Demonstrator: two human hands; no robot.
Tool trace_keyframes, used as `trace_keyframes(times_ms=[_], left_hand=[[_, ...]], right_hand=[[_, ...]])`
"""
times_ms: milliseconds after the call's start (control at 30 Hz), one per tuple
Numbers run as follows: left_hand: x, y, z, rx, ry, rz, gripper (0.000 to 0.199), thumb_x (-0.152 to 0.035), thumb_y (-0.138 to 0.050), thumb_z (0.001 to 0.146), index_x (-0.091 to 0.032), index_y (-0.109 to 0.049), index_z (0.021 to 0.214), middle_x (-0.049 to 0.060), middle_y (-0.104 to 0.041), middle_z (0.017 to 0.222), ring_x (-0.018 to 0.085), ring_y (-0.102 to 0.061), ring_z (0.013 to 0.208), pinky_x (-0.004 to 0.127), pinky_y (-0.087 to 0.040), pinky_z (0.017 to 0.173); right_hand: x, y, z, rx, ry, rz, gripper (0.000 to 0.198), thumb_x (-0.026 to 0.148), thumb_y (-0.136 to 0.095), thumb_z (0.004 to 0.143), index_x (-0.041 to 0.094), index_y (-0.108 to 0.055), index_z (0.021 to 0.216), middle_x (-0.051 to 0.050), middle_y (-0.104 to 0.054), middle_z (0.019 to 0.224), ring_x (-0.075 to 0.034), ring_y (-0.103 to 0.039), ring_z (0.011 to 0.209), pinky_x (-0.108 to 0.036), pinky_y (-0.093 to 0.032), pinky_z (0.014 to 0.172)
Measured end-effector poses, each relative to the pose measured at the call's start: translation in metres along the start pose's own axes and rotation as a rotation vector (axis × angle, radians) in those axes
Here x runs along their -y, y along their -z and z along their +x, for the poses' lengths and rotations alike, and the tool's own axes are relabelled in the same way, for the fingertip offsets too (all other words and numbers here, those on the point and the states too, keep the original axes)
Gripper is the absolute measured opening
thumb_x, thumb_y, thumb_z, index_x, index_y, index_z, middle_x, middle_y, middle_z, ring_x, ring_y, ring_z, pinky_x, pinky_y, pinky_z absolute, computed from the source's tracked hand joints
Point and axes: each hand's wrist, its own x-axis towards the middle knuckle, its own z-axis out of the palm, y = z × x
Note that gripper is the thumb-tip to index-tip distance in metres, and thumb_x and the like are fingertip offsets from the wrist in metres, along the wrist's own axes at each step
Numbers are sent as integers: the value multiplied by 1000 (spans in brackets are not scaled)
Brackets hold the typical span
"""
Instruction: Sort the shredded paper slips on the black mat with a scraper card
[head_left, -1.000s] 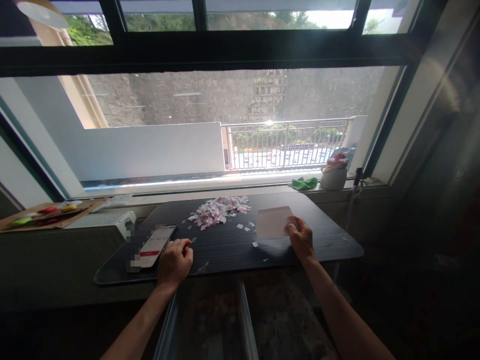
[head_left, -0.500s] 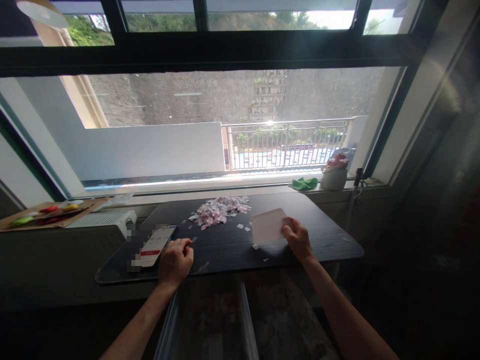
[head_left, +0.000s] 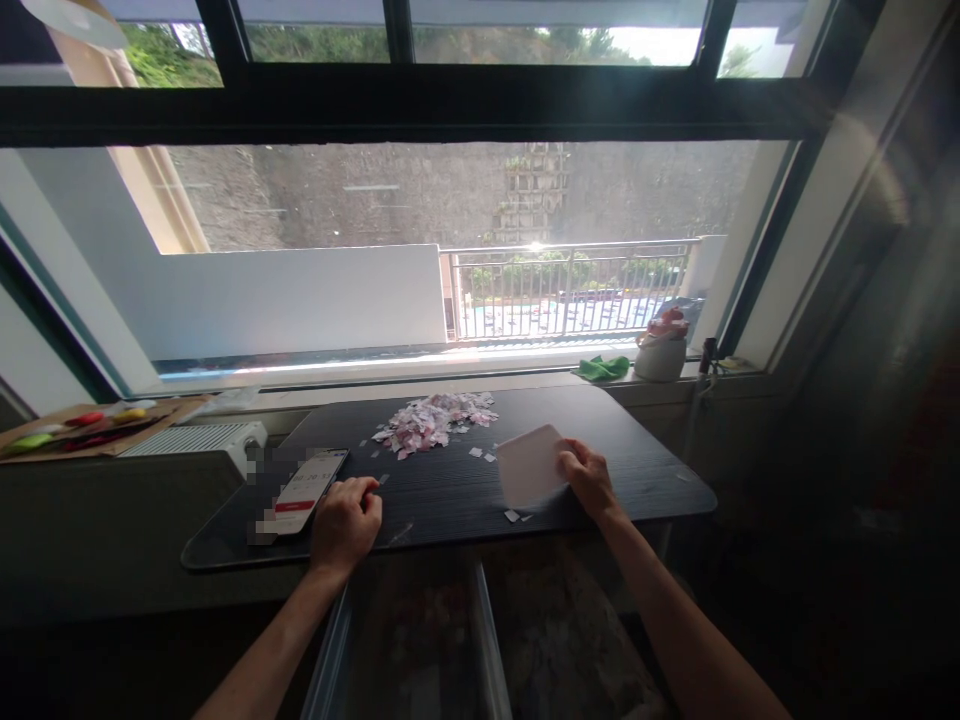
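The tabletop (head_left: 630, 455) looks wood-grained, the card (head_left: 529, 468) smooth, the scraps (head_left: 431, 424) matt paper.

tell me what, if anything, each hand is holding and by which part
The right hand holds a pale flat card by its right edge. The left hand is curled beside the phone; nothing shows in it.

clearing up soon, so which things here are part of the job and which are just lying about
In use, it seems: pale card in the right hand, paper scrap pile, loose scraps

Apparently just lying about: phone, green cloth, white container
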Motion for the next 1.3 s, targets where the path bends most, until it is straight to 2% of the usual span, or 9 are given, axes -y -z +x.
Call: trace_keyframes(times_ms=[300, 467, 833, 1000, 1300], left_hand=[[-2, 2, 1, -7, -5, 6, 26, -22, -37, 75, -18, -62, 78, 7, -65, 75, 24, -59, 78, 36, -45, 75], [-2, 2, 1, -1, 0, 19, 27, -22, -36, 76, -17, -62, 78, 7, -66, 76, 25, -59, 78, 37, -45, 74], [-2, 3, 1, -16, 1, 9, 25, -22, -37, 75, -18, -62, 77, 7, -66, 75, 24, -59, 78, 36, -45, 74], [-3, 4, 0, -8, -3, 12, 24, -21, -37, 75, -20, -61, 77, 6, -66, 75, 23, -59, 78, 35, -45, 75], [-4, 6, 1, 12, 5, 5, 25, -21, -37, 75, -19, -61, 78, 7, -66, 77, 24, -59, 79, 37, -45, 76]], right_hand=[[6, 1, -4, 108, 4, 19, 33, 36, -46, 61, 15, -66, 77, 0, -57, 60, -15, -48, 57, -25, -36, 52], [7, 1, -4, 27, 40, 32, 34, 38, -46, 64, 15, -65, 80, -1, -58, 64, -15, -49, 60, -26, -39, 55], [11, 1, -6, 77, 35, 2, 32, 37, -46, 62, 15, -65, 77, 0, -56, 59, -15, -48, 58, -26, -37, 53], [7, 1, -6, -21, 48, -4, 31, 37, -45, 64, 16, -63, 78, 0, -54, 60, -15, -47, 58, -26, -38, 53], [10, 1, -7, 31, 39, -4, 30, 36, -46, 62, 16, -64, 76, 0, -54, 58, -15, -48, 56, -25, -37, 51]])
